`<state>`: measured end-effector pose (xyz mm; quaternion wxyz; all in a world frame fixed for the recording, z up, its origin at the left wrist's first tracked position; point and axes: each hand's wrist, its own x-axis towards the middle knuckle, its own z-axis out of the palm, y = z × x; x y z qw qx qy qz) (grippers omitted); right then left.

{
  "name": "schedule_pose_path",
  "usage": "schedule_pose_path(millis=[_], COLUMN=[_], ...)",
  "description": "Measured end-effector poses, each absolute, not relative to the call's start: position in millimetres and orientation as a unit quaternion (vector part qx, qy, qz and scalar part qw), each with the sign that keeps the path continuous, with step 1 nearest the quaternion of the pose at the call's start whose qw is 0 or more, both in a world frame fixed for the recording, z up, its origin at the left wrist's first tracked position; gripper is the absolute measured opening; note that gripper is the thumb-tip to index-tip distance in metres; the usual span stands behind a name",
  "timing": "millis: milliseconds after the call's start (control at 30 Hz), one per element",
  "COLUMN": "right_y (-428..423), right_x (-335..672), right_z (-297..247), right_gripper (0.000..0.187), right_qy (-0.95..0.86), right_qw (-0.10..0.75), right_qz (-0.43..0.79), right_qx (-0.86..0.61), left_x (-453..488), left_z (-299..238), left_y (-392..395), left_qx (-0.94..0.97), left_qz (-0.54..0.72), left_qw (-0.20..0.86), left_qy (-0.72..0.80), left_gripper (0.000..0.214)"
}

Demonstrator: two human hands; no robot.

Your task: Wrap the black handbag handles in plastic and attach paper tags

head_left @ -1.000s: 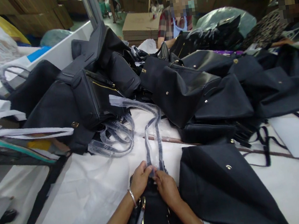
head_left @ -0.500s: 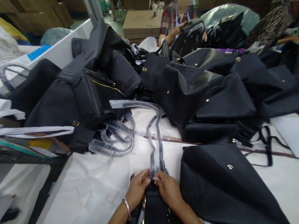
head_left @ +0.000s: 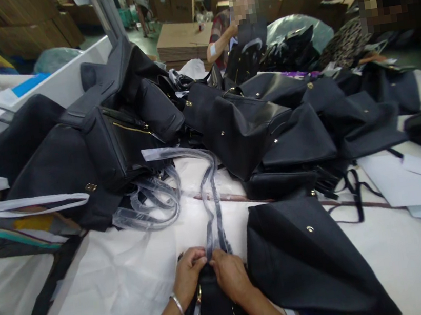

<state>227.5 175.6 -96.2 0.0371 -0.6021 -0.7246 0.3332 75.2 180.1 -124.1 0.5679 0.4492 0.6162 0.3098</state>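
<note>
A black bag [head_left: 215, 312] with gold zips lies in front of me at the bottom. From its top edge, straps wrapped in clear plastic [head_left: 218, 213] run away over the white table. My left hand [head_left: 189, 274], with a silver bangle on the wrist, pinches at the base of these straps. Close beside it my right hand [head_left: 230, 274] is closed at the same spot, fingertips almost touching those of the left. The exact grip under the fingers is hidden. Another black bag [head_left: 304, 253] with a small metal fitting lies flat just right of my right hand.
Black bags [head_left: 245, 127] are heaped along the far side of the table [head_left: 140, 270]. Coiled plastic-wrapped straps [head_left: 155, 206] lie ahead on the left, white sheets [head_left: 399, 179] on the right. Across the heap a co-worker [head_left: 219, 35] holds up a black bag; another person sits further right.
The view has shifted, so the table's things appear slightly further left. My hands stay pinched at the strap base. The co-worker across has raised a bag higher.
</note>
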Motion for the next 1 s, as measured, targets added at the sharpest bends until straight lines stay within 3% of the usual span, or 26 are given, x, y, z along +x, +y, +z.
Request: schedule_pose_path(millis=[200,400,467,600,733,867,1000], right_y=[179.2,196.0,199.5,195.0,183.1,173.1,165.9], right_x=[239.4,238.0,227.7,214.5,220.5,224.3,223.7], right_z=[-92.9,-103.7,-109.0,-112.5,-108.1,-103.4,-104.9], right_gripper=[0.015,0.012,0.005,0.011,0.004,0.006,0.008], right_qy=[-0.724,-0.485,-0.450,-0.435,-0.400,-0.387,-0.404], right_qw=[0.059,0.267,0.288,0.331,0.390,0.399,0.392], right_qz=[0.363,0.549,0.567,0.558,0.605,0.644,0.670], right_qx=[-0.584,-0.626,-0.627,-0.624,-0.567,-0.525,-0.483], left_x=[77.0,76.6,77.9,75.6,63.4,64.2,91.1], left_z=[-112.4,-108.4,-111.8,-120.6,-110.5,-80.7,-61.6], left_y=[180.2,176.1,172.4,169.7,185.6,217.3,245.5], left_qx=[0.505,0.565,0.585,0.578,0.484,0.239,0.100], left_qz=[0.280,0.260,0.252,0.253,0.266,0.286,0.289], left_qw=[0.541,0.513,0.495,0.490,0.627,0.774,0.823], left_qy=[0.611,0.592,0.590,0.602,0.550,0.513,0.480], left_gripper=[0.012,0.014,0.014,0.013,0.019,0.036,0.031])
